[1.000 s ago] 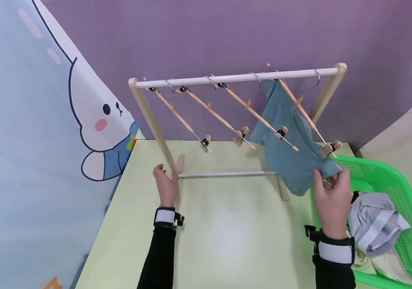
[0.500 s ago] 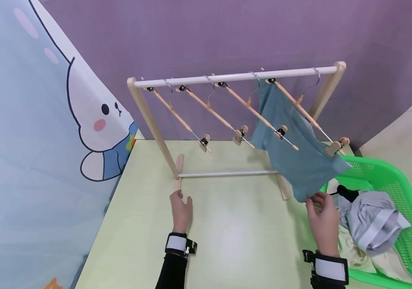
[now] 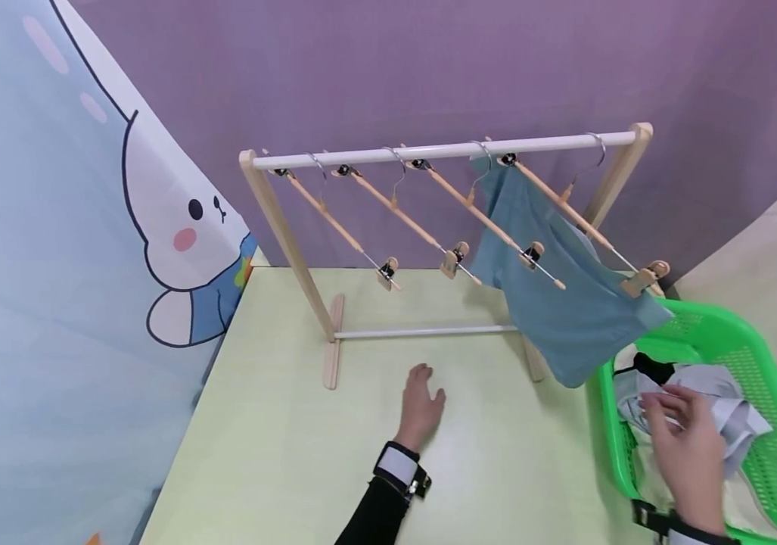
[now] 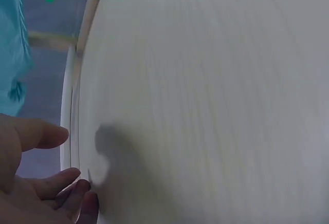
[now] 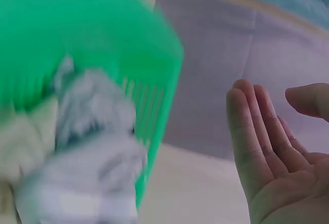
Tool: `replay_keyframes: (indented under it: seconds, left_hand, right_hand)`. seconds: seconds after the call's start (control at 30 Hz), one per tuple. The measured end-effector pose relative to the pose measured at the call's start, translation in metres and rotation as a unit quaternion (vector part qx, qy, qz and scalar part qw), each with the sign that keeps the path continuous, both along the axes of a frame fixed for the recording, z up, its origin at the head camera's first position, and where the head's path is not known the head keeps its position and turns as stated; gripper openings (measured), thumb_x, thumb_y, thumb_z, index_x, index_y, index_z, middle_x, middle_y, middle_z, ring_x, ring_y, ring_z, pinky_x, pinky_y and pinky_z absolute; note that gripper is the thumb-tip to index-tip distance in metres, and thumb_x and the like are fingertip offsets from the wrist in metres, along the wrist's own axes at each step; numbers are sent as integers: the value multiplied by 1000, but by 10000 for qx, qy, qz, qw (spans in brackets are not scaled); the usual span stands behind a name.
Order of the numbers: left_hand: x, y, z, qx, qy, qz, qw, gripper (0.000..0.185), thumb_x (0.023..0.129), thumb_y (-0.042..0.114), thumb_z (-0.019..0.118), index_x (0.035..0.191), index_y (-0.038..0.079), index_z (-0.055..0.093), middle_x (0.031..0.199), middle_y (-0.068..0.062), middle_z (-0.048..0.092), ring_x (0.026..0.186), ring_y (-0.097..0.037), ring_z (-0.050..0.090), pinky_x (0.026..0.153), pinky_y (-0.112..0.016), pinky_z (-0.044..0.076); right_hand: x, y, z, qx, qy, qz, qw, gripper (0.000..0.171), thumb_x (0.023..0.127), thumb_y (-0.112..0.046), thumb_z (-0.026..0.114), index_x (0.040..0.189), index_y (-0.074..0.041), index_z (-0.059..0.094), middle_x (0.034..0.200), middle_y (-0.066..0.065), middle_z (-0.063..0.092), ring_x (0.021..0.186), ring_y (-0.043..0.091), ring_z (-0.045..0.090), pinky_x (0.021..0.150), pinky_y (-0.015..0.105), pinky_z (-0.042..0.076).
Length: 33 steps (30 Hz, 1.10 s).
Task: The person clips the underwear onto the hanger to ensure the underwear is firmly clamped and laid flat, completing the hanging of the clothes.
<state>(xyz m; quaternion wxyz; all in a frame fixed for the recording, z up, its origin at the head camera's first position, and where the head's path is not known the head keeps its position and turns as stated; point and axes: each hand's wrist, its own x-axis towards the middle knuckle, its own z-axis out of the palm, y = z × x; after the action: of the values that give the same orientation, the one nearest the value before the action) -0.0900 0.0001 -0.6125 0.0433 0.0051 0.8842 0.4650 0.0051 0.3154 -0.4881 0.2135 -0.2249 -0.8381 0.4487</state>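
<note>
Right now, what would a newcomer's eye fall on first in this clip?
Probably the blue garment clipped to a hanger on the wooden drying rack at the back of the pale table. Next, the bright green basket at the table's right end, where the open right hand hovers over a grey garment. The left hand rests on the table.

Left hand flat on table, w/ rack just beyond it toward the wall. Four hangers on rack's rail; cloth clipped on the two to the right of that hand. Right hand over basket, which sits at table's right edge. Clothes pile in basket, directly under right hand. Cloth's low corner hangs ahead-left of right hand.
</note>
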Motion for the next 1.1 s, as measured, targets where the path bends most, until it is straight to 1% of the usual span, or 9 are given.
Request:
replay_keyframes:
  seconds: [0.17, 0.4, 0.5, 0.57, 0.63, 0.77, 0.93, 1.0, 1.1]
  left_hand:
    - [0, 39, 2, -187, 44, -473, 9987, 47, 94, 13, 64, 136, -4, 52, 145, -17, 49, 134, -32, 47, 112, -43, 39]
    - [15, 95, 8, -868, -8, -1243, 9884, 47, 91, 28, 70, 130, 4, 60, 139, -8, 54, 128, -22, 53, 106, -33, 44]
    - [25, 113, 17, -1393, -41, -1581, 9775, 61, 85, 52, 72, 129, 10, 63, 137, -4, 55, 125, -17, 54, 101, -30, 47]
    - [34, 125, 23, -1584, -127, -1767, 9713, 72, 81, 65, 69, 130, 13, 63, 136, -1, 57, 124, -15, 55, 99, -29, 48]
    - [43, 137, 28, -1412, -437, -1915, 9703, 79, 81, 73, 63, 134, 14, 61, 136, 1, 58, 125, -14, 55, 99, -28, 48]
    - [59, 158, 39, -468, -1358, -2135, 9663, 72, 90, 69, 54, 137, 16, 57, 136, 2, 59, 124, -15, 56, 99, -30, 48]
    - [68, 175, 47, 299, -2079, -2728, 9388, 58, 98, 56, 53, 140, 16, 53, 135, 4, 59, 121, -11, 58, 93, -28, 51]
    - [69, 179, 49, 454, -2170, -3038, 9266, 52, 100, 51, 53, 139, 17, 54, 126, 5, 63, 112, -7, 61, 86, -25, 51]
    - [69, 183, 53, 626, -2162, -3345, 9151, 31, 102, 44, 53, 113, 16, 60, 83, 8, 57, 73, -5, 57, 64, -22, 44]
  right_hand:
    - [5, 36, -1, 437, -538, -484, 9964, 29, 98, -9, 57, 125, -1, 50, 86, -26, 53, 72, -27, 41, 65, -3, 35]
    - [5, 67, -4, 1049, -1402, -728, 9819, 34, 99, -13, 54, 125, 9, 52, 98, 19, 62, 67, -22, 31, 57, 6, 28]
    - [1, 75, -2, 1265, -1737, -564, 9750, 39, 100, -15, 51, 128, 12, 50, 114, 33, 59, 71, 3, 55, 53, 10, 29]
    - [-2, 81, -3, 1331, -2071, -436, 9682, 44, 100, -16, 50, 130, 15, 46, 122, 40, 53, 83, 31, 64, 55, 19, 42]
    - [-3, 86, -7, 1325, -2448, -326, 9599, 47, 99, -17, 49, 130, 18, 42, 124, 44, 50, 99, 53, 59, 61, 34, 52]
    - [-2, 95, -17, 1364, -3031, -217, 9429, 54, 98, -20, 50, 128, 23, 38, 123, 47, 45, 109, 59, 49, 82, 61, 47]
    - [-3, 98, -26, 1428, -3317, -476, 9313, 66, 95, -23, 56, 132, 25, 29, 129, 49, 31, 125, 61, 29, 97, 67, 36]
    - [-4, 98, -26, 1385, -3521, -478, 9244, 68, 94, -24, 59, 127, 27, 29, 119, 48, 38, 118, 60, 39, 89, 63, 44]
    - [-6, 98, -27, 1260, -3834, -284, 9145, 72, 93, -24, 61, 123, 30, 26, 97, 45, 45, 91, 57, 53, 69, 55, 51]
